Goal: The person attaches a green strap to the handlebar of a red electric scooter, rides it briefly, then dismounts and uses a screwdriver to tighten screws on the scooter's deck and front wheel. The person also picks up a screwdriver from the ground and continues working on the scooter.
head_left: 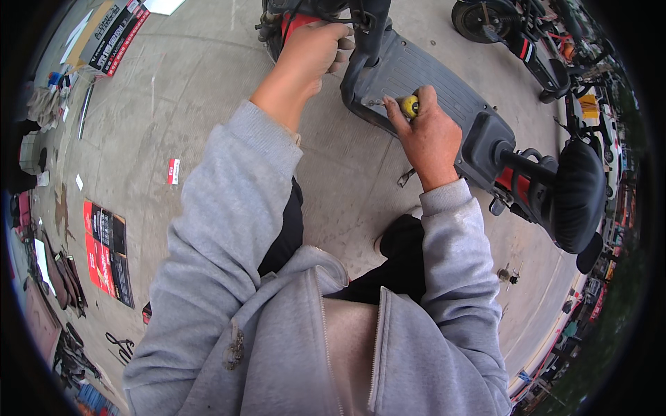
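Observation:
In front of me stands a black and red electric scooter, with a ribbed footboard (430,76) and a padded black seat (579,197) to the right. My right hand (431,135) is closed round the yellow and black handle of a screwdriver (411,106), held over the footboard. Its shaft points left, toward the footboard's near edge. My left hand (312,55) reaches to the scooter's front section, beside the black steering column (371,31) and a red panel. Its fingers curl against that area, and what they grip, if anything, is hidden.
A printed cardboard box (111,35) lies at the far left, and a flattened red and black carton (107,253) nearer. Another scooter's wheel (485,21) shows at the upper right. A small metal part (508,276) rests on the concrete at right. The scooter's kickstand (406,178) sticks out toward me.

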Available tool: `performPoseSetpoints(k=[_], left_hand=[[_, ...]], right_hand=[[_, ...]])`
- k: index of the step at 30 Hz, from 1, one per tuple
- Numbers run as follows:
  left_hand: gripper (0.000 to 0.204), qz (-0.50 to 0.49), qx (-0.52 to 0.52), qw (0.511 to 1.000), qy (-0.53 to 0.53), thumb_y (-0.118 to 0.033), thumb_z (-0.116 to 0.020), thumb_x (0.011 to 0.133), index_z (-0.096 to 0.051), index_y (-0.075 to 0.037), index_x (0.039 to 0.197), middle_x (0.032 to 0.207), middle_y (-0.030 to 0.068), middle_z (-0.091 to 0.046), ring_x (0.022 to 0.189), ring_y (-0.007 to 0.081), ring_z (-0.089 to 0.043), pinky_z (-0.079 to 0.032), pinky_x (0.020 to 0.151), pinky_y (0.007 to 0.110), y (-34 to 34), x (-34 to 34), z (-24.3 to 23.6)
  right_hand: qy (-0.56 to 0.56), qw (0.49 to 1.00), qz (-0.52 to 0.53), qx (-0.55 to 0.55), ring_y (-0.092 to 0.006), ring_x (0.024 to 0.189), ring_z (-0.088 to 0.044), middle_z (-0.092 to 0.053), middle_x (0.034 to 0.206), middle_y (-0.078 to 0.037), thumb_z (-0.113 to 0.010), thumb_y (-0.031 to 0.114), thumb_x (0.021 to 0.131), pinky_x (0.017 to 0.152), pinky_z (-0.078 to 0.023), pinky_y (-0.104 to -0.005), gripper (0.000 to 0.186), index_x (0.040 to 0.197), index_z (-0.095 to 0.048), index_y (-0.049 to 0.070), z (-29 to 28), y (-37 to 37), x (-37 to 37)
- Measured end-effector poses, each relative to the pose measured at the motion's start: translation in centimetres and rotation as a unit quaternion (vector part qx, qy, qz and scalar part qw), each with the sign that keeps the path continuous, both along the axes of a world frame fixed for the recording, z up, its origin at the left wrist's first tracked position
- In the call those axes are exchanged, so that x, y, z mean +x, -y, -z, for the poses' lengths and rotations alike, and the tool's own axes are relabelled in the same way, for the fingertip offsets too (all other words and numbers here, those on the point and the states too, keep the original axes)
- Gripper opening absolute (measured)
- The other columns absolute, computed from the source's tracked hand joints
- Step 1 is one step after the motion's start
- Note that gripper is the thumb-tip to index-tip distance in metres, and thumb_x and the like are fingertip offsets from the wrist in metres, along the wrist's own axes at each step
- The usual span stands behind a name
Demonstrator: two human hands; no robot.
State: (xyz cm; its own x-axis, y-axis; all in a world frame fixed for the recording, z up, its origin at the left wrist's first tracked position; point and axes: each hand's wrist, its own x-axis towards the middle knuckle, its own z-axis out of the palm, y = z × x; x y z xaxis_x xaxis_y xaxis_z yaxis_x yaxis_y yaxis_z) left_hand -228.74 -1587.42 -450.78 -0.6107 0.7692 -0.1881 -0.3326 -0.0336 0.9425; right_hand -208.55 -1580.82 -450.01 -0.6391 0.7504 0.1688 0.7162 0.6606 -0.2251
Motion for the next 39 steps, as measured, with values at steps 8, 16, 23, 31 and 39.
performPoseSetpoints(k=[8,16,23,31,39], left_hand=[[0.028,0.067,-0.026,0.973,-0.22,-0.022,-0.067,0.091,-0.069,-0.007,0.115,0.097,0.0014,-0.066,0.08,0.0109,-0.058,-0.047,0.071,0.026,0.2,1.8,-1.5],[0.038,0.223,0.01,0.768,-0.6,-0.01,-0.068,0.085,-0.066,-0.014,0.122,0.124,0.0103,-0.061,0.101,0.0304,-0.061,-0.051,0.09,0.035,-1.4,7.4,-2.5],[0.027,0.116,-0.167,0.701,-0.684,-0.027,-0.064,0.094,-0.058,-0.006,0.108,0.103,0.0157,-0.063,0.089,0.0367,-0.066,-0.052,0.069,0.047,-3.2,10.7,-3.2],[0.03,0.099,-0.048,0.587,-0.802,-0.026,-0.062,0.094,-0.05,-0.003,0.109,0.096,0.0173,-0.061,0.087,0.0407,-0.064,-0.053,0.07,0.049,-5.7,15.8,-2.2],[0.031,0.155,-0.26,0.545,-0.782,-0.031,-0.066,0.091,-0.056,-0.007,0.107,0.09,0.0146,-0.065,0.079,0.0415,-0.066,-0.053,0.068,0.049,-7.2,19.5,-4.3]], right_hand=[[-0.141,0.964,-0.223,-0.033,-0.0374,0.098,-0.061,-0.064,0.107,-0.015,-0.073,0.011,0.083,0.083,-0.051,-0.0406,0.035,0.112,-0.056,0.004,-0.2,-2.2,0.3],[-0.268,0.939,-0.139,-0.165,-0.0361,0.096,-0.062,-0.062,0.107,-0.018,-0.073,0.017,0.085,0.082,-0.052,-0.0428,0.034,0.11,-0.061,-0.003,1.8,-3.9,2.7],[-0.191,0.939,-0.176,-0.224,-0.0353,0.091,-0.065,-0.063,0.104,-0.019,-0.071,0.022,0.089,0.079,-0.054,-0.0418,0.039,0.118,-0.059,-0.001,-1.9,-0.8,14.4],[-0.05,0.949,-0.214,-0.225,-0.0403,0.09,-0.066,-0.066,0.096,-0.019,-0.073,0.03,0.085,0.076,-0.055,-0.0486,0.035,0.097,-0.062,-0.001,0.2,0.6,22.8],[-0.044,0.948,-0.214,-0.231,-0.0402,0.091,-0.066,-0.065,0.098,-0.021,-0.073,0.031,0.085,0.077,-0.055,-0.0471,0.037,0.1,-0.062,-0.001,-1.6,0.1,27.7]])
